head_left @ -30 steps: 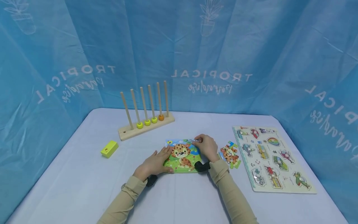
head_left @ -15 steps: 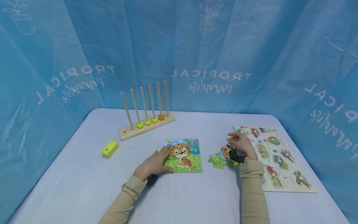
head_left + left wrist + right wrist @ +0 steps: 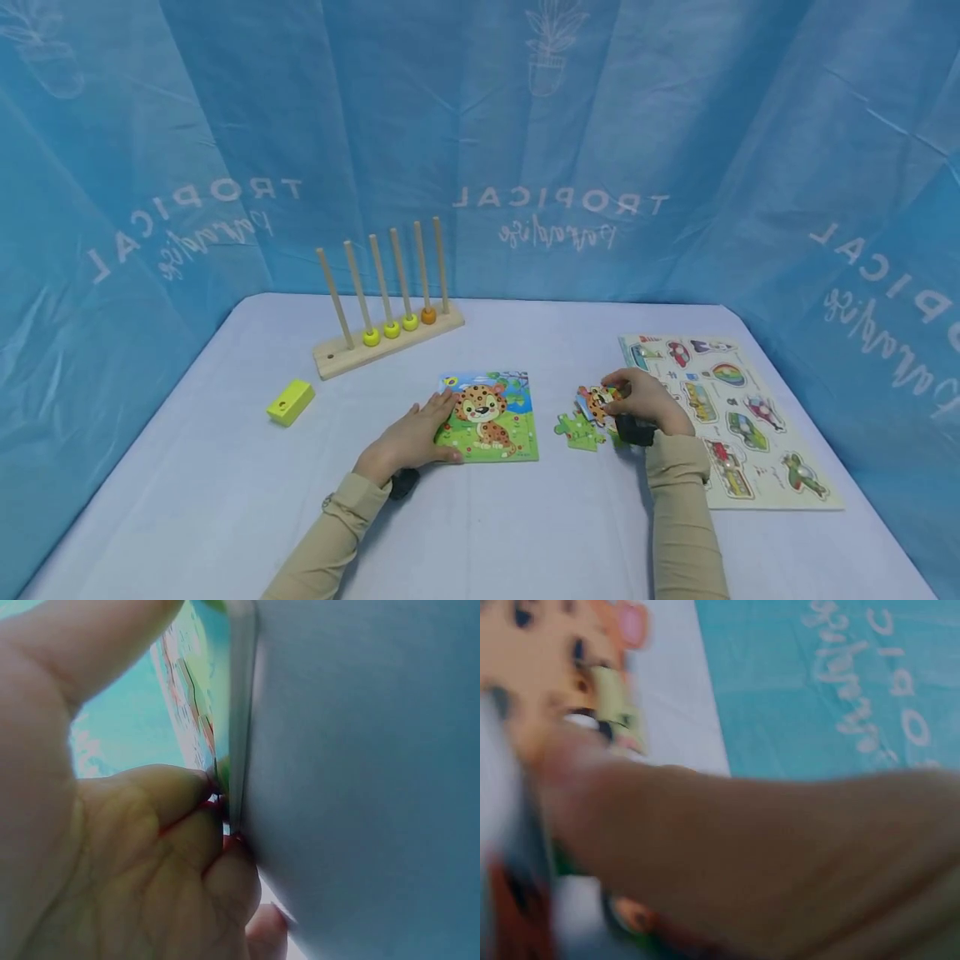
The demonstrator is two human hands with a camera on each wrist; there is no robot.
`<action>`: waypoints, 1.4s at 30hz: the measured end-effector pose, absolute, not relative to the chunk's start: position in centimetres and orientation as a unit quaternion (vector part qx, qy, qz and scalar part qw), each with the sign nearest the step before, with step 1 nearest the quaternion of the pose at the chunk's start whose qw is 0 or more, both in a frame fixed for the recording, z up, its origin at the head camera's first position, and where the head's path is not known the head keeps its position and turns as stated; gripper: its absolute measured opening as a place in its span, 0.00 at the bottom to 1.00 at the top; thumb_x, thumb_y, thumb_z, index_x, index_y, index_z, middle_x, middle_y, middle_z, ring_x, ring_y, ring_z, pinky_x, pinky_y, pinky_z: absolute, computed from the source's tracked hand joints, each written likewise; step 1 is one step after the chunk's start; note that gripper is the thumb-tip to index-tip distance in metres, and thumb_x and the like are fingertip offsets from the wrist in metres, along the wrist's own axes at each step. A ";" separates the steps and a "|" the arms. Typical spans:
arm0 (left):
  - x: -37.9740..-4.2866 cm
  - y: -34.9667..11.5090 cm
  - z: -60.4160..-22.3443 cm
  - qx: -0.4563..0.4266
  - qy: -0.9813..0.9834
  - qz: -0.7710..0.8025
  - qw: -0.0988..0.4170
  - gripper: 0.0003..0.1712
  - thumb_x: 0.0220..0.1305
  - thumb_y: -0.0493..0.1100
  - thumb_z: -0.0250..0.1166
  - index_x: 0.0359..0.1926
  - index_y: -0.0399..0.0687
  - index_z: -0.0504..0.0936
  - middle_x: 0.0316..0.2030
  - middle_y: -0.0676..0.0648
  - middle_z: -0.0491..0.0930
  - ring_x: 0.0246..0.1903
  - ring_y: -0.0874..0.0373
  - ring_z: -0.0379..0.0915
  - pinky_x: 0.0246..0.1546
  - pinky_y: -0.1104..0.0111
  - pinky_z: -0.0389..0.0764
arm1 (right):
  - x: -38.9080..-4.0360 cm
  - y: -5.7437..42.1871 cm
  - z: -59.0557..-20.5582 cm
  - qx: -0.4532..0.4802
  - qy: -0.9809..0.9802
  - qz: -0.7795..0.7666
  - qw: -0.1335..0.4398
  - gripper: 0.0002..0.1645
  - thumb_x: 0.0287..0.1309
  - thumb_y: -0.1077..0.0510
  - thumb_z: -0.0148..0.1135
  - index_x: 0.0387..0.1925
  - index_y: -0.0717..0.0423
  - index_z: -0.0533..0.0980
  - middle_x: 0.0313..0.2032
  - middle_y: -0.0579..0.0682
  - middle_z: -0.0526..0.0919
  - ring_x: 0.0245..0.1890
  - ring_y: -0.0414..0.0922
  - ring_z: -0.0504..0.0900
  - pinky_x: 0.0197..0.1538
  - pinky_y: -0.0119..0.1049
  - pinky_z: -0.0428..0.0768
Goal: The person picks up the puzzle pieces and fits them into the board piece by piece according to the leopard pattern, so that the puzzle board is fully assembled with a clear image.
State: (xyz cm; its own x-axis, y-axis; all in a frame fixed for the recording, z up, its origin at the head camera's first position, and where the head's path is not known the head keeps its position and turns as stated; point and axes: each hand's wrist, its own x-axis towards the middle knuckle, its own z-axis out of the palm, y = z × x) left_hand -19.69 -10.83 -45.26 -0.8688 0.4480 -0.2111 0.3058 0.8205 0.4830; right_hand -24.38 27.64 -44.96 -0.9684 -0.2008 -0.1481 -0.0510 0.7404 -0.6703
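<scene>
In the head view a square leopard puzzle board (image 3: 487, 421) lies on the table, its picture of grass, sky and a spotted cub facing up. My left hand (image 3: 405, 437) rests against its left side, fingers extended and thumb at the lower left corner. The left wrist view shows the board's pale edge (image 3: 241, 712) beside my fingertips. To the right, my right hand (image 3: 648, 400) pinches a jigsaw piece (image 3: 592, 403) with part of a leopard's face. My thumb (image 3: 592, 787) lies over the printed piece, blurred, in the right wrist view. Next to it lies a green jigsaw piece (image 3: 581, 431).
A wooden peg stand (image 3: 390, 340) with yellow beads and one orange bead stands at the back left. A yellow block (image 3: 291, 403) lies in front of it. On the right is a vehicle peg puzzle (image 3: 772, 475), partly under my right forearm. A blue curtain surrounds the table.
My right hand has left the board's upper right corner, moved right to the loose pieces and lowered onto the leopard-face piece. My left hand has stayed at the board.
</scene>
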 end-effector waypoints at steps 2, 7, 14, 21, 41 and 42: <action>-19.7 -10.9 -45.3 0.202 0.940 0.224 0.159 0.55 0.57 0.56 0.69 0.76 0.41 0.50 0.76 0.41 0.47 0.76 0.44 0.41 0.76 0.48 0.48 | -24.8 26.9 -45.3 -0.038 0.928 -0.356 0.102 0.23 0.56 0.61 0.68 0.53 0.63 0.77 0.45 0.63 0.78 0.29 0.48 0.76 0.30 0.41 0.79; -19.7 -11.0 -45.4 0.204 0.940 0.224 0.160 0.55 0.58 0.57 0.68 0.76 0.41 0.49 0.77 0.41 0.46 0.76 0.44 0.41 0.76 0.47 0.47 | -25.5 26.1 -45.6 0.005 0.931 -0.359 0.070 0.22 0.64 0.56 0.61 0.55 0.65 0.75 0.38 0.62 0.79 0.20 0.43 0.70 0.22 0.36 0.72; -19.8 -10.9 -45.3 0.202 0.941 0.222 0.156 0.55 0.57 0.56 0.69 0.76 0.41 0.49 0.77 0.41 0.46 0.76 0.44 0.41 0.76 0.48 0.47 | -26.0 26.3 -45.4 -0.013 0.880 -0.472 0.048 0.28 0.71 0.57 0.52 0.67 0.64 0.64 0.29 0.52 0.79 0.26 0.39 0.77 0.30 0.32 0.77; -19.7 -10.8 -44.9 0.203 0.940 0.226 0.155 0.55 0.57 0.56 0.69 0.76 0.40 0.49 0.76 0.41 0.46 0.76 0.44 0.40 0.76 0.47 0.47 | -26.4 22.6 -45.4 -0.093 0.789 -0.600 0.094 0.32 0.68 0.67 0.51 0.71 0.61 0.57 0.31 0.52 0.80 0.31 0.42 0.85 0.39 0.40 0.88; -19.7 -11.1 -45.3 0.203 0.938 0.230 0.159 0.55 0.58 0.56 0.69 0.76 0.41 0.49 0.77 0.41 0.46 0.76 0.43 0.41 0.76 0.46 0.47 | -23.8 10.2 -46.9 -0.101 0.876 -0.464 0.079 0.11 0.60 0.55 0.66 0.39 0.59 0.78 0.24 0.51 0.82 0.18 0.40 0.79 0.23 0.34 0.81; -19.7 -11.0 -45.3 0.203 0.938 0.231 0.159 0.55 0.58 0.56 0.69 0.76 0.41 0.49 0.77 0.41 0.46 0.76 0.43 0.41 0.76 0.46 0.47 | -23.7 10.0 -47.0 -0.101 0.886 -0.449 0.064 0.11 0.60 0.55 0.66 0.38 0.58 0.78 0.23 0.51 0.82 0.17 0.40 0.78 0.22 0.34 0.79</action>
State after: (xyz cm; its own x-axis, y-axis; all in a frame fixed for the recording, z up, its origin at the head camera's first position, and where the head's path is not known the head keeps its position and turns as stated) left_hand -19.68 -11.04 -45.29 -0.8669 0.4543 -0.2049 0.3075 0.8112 0.4975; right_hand -23.72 10.02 -47.05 -0.9716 -0.2356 -0.0225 -0.1211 0.5766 -0.8080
